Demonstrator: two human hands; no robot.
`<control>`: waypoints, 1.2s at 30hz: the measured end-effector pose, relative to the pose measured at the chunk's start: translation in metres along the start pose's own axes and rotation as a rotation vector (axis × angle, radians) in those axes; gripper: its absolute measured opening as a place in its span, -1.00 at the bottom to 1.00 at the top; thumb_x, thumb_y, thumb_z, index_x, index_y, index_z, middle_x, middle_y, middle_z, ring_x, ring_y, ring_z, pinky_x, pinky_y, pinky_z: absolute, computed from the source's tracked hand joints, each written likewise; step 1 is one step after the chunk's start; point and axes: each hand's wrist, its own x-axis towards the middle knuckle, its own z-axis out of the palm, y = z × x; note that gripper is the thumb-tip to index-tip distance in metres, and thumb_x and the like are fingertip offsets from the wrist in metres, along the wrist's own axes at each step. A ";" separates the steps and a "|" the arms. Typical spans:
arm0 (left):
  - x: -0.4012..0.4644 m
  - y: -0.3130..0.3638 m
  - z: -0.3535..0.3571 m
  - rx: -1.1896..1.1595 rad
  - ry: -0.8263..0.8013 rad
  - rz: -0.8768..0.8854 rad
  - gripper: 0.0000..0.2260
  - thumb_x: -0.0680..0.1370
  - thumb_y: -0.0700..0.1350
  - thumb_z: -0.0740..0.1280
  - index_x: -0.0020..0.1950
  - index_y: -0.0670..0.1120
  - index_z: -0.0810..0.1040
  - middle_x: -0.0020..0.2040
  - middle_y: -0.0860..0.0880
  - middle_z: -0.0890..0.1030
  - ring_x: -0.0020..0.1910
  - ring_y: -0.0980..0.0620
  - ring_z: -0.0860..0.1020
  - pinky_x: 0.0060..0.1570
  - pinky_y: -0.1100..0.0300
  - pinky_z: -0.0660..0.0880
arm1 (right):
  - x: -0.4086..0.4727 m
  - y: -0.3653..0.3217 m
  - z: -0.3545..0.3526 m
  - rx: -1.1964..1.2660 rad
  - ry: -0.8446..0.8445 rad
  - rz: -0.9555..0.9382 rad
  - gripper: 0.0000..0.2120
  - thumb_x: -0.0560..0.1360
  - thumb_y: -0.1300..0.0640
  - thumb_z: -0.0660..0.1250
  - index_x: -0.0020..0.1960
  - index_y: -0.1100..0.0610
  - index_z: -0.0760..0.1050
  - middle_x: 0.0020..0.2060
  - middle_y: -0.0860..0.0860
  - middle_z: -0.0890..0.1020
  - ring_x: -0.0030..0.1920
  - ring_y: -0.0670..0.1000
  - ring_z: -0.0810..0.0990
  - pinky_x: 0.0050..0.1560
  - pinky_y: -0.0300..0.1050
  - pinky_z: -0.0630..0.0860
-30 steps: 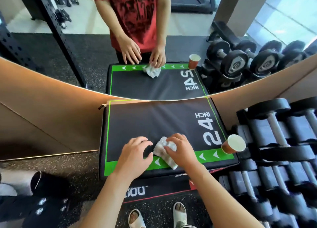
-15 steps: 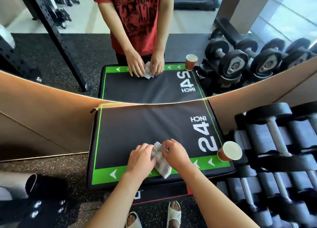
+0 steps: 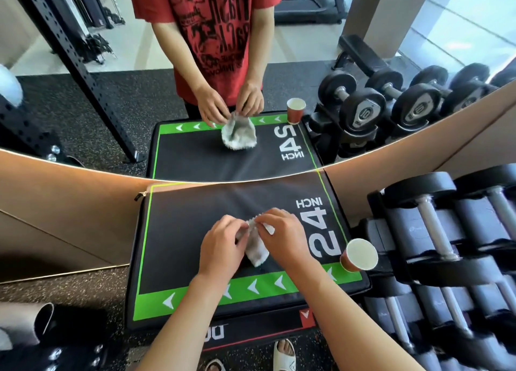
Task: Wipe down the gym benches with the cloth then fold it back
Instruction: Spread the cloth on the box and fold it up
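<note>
At centre frame, a black padded worktop (image 3: 195,217) with a green arrow border and "24 INCH" lettering sits against a wall mirror (image 3: 83,105). Right of it, a paper cup (image 3: 360,254) stands on the corner, just beside a rack of dumbbells (image 3: 446,245). Both hands meet over a small grey cloth (image 3: 255,249) lying mid-worktop: the left hand (image 3: 222,248) pinches its left side, the right hand (image 3: 282,234) pinches its top edge. Bare black padding stretches toward the upper left of the worktop.

A mirror (image 3: 83,97) is lining the wall, daylight is coming through windows (image 3: 460,21), dumbbells (image 3: 435,231) are sitting on a rack over speckled floor (image 3: 69,292)
</note>
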 end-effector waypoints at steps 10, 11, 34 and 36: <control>0.004 0.001 -0.031 -0.015 0.095 0.054 -0.84 0.50 -0.24 0.43 -0.03 0.01 0.56 0.01 0.15 0.57 -0.05 0.04 0.60 -0.17 0.03 0.57 | -0.001 0.010 -0.007 -0.015 -0.140 -0.036 -0.85 0.39 0.14 0.39 -0.06 -0.02 0.64 -0.16 -0.14 0.64 -0.14 -0.01 0.53 -0.08 0.07 0.56; -0.006 -0.008 -0.031 -0.007 0.065 0.037 -0.82 0.49 -0.25 0.43 -0.04 0.01 0.55 0.01 0.16 0.57 -0.06 0.05 0.60 -0.17 0.02 0.58 | -0.008 0.015 -0.002 -0.011 -0.200 -0.016 -0.81 0.37 0.17 0.39 -0.06 -0.02 0.66 -0.17 -0.14 0.64 -0.15 -0.01 0.53 -0.07 0.07 0.57; -0.085 -0.064 -0.070 -0.007 0.013 -0.104 -0.75 0.43 -0.34 0.43 -0.13 0.01 0.53 -0.12 0.16 0.56 -0.13 0.13 0.54 -0.10 0.22 0.48 | 0.042 -0.015 0.064 -0.179 -0.392 0.099 -0.78 0.43 0.18 0.33 -0.04 -0.05 0.68 -0.12 -0.08 0.64 0.05 0.11 0.58 0.03 -0.02 0.48; -0.084 -0.069 -0.078 0.032 0.055 -0.107 -0.77 0.44 -0.32 0.44 -0.11 0.00 0.53 -0.13 0.16 0.56 -0.12 0.09 0.54 -0.11 0.17 0.48 | 0.039 -0.012 0.047 -0.114 -0.263 0.147 -0.84 0.39 0.16 0.36 -0.12 -0.03 0.66 -0.23 -0.12 0.57 -0.08 0.08 0.59 -0.07 -0.03 0.51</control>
